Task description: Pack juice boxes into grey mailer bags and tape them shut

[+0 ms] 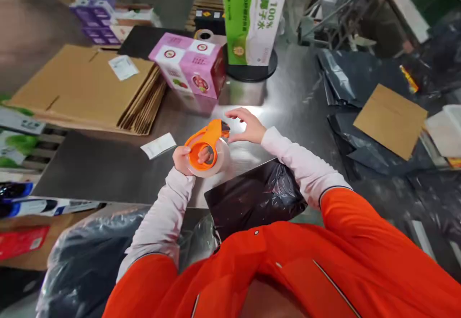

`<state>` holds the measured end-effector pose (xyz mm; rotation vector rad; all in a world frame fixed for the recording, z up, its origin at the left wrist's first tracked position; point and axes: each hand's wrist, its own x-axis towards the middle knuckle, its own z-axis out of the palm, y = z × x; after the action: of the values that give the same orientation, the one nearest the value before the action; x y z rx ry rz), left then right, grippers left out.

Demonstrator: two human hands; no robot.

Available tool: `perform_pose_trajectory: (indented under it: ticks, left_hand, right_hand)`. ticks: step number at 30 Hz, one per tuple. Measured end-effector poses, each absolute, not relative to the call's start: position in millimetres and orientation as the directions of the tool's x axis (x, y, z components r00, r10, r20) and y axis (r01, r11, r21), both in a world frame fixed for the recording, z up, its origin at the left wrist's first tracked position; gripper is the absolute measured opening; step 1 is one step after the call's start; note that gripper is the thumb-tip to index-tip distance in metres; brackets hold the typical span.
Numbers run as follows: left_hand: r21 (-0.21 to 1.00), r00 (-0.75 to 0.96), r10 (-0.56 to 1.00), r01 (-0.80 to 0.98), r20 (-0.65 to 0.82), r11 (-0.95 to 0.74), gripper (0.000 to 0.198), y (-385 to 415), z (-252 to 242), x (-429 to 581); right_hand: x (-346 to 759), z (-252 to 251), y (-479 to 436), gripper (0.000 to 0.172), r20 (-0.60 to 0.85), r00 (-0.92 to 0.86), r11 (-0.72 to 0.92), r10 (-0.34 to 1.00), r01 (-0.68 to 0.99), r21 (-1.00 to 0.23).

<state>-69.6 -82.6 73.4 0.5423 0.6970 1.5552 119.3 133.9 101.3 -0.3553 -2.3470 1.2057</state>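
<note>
My left hand (182, 159) grips an orange tape dispenser (203, 140) loaded with a roll of clear tape (219, 162), its fingers wrapped around the orange handle. The dispenser's dark cutter end points up and to the right. My right hand (248, 126) hangs open just beside that end, fingers spread and holding nothing. A small white paper slip (158, 145) lies on the steel table (284, 97) to the left of the dispenser. A dark plastic bag (252, 198) lies under my right forearm.
A stack of flattened cardboard sheets (82, 87) and a pink printed box (189, 68) stand beyond my hands. Behind them is a green-and-white carton (250, 22) on a black round stand (252, 72). Black bags and a cardboard sheet (391, 121) lie to the right.
</note>
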Motion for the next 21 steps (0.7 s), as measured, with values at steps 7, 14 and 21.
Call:
perform_pose_trajectory:
  ticks: [7, 14, 21]
  left_hand:
    - [0.689, -0.001, 0.997, -0.723, -0.081, 0.055, 0.048, -46.1, 59.2, -54.6]
    - [0.669, -0.022, 0.970, -0.727, -0.244, 0.152, 0.050, -33.0, 36.4, -49.5]
    - [0.651, 0.055, 0.843, -0.608, -0.536, 0.454, 0.068, 3.2, 18.0, -89.9]
  right_hand:
    - [131.0, 73.5, 143.5, 0.051, 0.199, -0.742, 0.440, 0.641, 0.142, -0.887]
    - [147.1, 65.4, 143.5, 0.047, 0.313, -0.730, 0.577, 0.608, 0.135, -0.806]
    - [198.8, 38.2, 188.2, 0.068, 0.265, -0.886, 0.657, 0.380, 0.056, -0.752]
